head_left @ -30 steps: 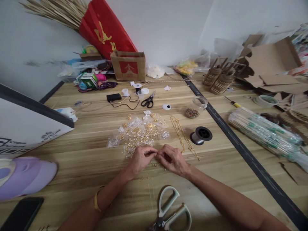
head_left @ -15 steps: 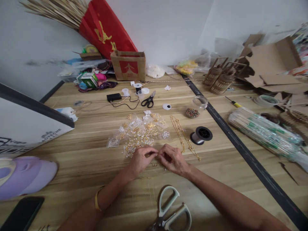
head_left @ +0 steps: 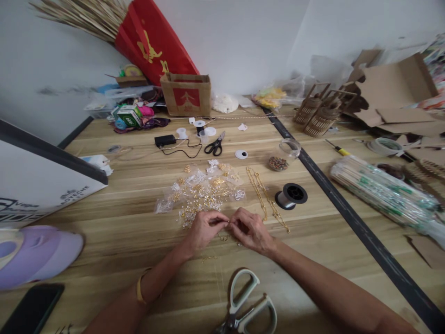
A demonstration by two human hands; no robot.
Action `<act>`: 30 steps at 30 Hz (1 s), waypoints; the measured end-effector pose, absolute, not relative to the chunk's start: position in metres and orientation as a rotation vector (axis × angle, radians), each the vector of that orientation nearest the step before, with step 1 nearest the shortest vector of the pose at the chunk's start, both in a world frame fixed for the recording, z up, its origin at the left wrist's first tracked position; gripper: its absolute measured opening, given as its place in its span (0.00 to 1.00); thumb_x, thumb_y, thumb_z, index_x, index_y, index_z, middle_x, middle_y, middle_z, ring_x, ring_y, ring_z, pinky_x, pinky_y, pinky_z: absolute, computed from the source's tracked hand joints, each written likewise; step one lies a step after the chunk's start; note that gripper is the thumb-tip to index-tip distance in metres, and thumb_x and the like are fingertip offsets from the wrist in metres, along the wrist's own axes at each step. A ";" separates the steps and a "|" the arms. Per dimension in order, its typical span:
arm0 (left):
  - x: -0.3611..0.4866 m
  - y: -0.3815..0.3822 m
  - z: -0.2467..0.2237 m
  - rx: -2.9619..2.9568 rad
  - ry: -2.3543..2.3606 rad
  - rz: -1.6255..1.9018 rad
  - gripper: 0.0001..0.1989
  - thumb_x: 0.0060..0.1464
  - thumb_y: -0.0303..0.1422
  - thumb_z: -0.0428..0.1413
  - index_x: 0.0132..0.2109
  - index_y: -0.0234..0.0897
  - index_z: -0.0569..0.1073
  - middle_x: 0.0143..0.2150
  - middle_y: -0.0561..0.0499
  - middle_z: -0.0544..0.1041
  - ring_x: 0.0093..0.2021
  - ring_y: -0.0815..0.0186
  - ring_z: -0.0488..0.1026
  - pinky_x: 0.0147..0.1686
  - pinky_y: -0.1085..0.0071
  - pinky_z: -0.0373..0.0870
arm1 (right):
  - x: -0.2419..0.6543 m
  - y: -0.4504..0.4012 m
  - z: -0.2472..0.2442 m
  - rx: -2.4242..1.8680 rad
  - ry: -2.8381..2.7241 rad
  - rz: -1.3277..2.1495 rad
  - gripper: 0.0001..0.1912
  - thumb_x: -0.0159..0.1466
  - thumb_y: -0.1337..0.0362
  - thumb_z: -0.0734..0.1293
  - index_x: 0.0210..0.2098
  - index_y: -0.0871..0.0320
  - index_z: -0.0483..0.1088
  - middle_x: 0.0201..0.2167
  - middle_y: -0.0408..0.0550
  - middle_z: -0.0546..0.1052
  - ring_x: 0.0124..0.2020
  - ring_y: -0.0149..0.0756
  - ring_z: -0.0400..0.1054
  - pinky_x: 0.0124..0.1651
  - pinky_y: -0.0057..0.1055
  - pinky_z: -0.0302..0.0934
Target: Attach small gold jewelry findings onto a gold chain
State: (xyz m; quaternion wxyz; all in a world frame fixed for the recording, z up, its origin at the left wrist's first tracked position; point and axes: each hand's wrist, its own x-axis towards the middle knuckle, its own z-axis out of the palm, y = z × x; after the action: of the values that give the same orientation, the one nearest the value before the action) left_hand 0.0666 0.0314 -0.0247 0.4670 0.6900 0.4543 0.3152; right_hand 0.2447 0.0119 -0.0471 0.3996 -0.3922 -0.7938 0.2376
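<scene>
My left hand (head_left: 206, 232) and my right hand (head_left: 251, 232) meet at the fingertips, both pinched around something too small to make out. Just beyond them lies a spread of clear and gold beads (head_left: 201, 199) with small plastic bags. A gold chain (head_left: 257, 192) rests on the wood past my right hand, beside a spool of thin wire (head_left: 291, 196). Below my hands are a short piece of gold chain (head_left: 209, 258) and large scissors with pale handles (head_left: 243, 301). A small gold piece (head_left: 223, 238) shows under my fingers.
Black scissors (head_left: 214, 144), a black box with a cable (head_left: 164, 140) and a bead jar (head_left: 278, 162) stand farther back. Wrapped sticks (head_left: 378, 190) lie at right. A phone (head_left: 31, 308) and a purple object (head_left: 45, 255) are at left; a paper bag (head_left: 186, 95) is behind.
</scene>
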 end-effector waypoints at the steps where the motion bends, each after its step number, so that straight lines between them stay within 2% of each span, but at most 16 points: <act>1: 0.066 0.032 -0.025 1.678 1.110 0.769 0.04 0.47 0.24 0.58 0.31 0.33 0.78 0.29 0.49 0.80 0.30 0.67 0.75 0.32 0.75 0.71 | 0.245 0.012 -0.047 -0.993 -2.006 0.599 0.04 0.63 0.67 0.62 0.31 0.58 0.64 0.25 0.44 0.67 0.23 0.29 0.60 0.24 0.25 0.53; 18: 0.064 0.037 -0.026 1.531 1.056 0.749 0.05 0.47 0.27 0.59 0.33 0.32 0.78 0.30 0.48 0.80 0.31 0.66 0.75 0.33 0.73 0.71 | 0.244 0.013 -0.048 -0.958 -1.995 0.582 0.05 0.65 0.66 0.61 0.33 0.58 0.66 0.26 0.45 0.69 0.24 0.29 0.62 0.25 0.25 0.54; 30: 0.063 0.038 -0.028 1.575 1.083 0.724 0.03 0.47 0.27 0.58 0.30 0.32 0.76 0.27 0.50 0.78 0.29 0.68 0.73 0.30 0.75 0.68 | 0.244 0.013 -0.049 -0.955 -2.001 0.556 0.05 0.65 0.66 0.60 0.32 0.58 0.66 0.25 0.45 0.68 0.24 0.28 0.60 0.24 0.25 0.52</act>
State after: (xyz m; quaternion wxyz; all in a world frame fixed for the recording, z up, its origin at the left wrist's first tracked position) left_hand 0.0635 0.0378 -0.0283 0.5217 0.6573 0.4521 0.3024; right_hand 0.2439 0.0132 -0.0487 0.4152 -0.3801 -0.7964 0.2212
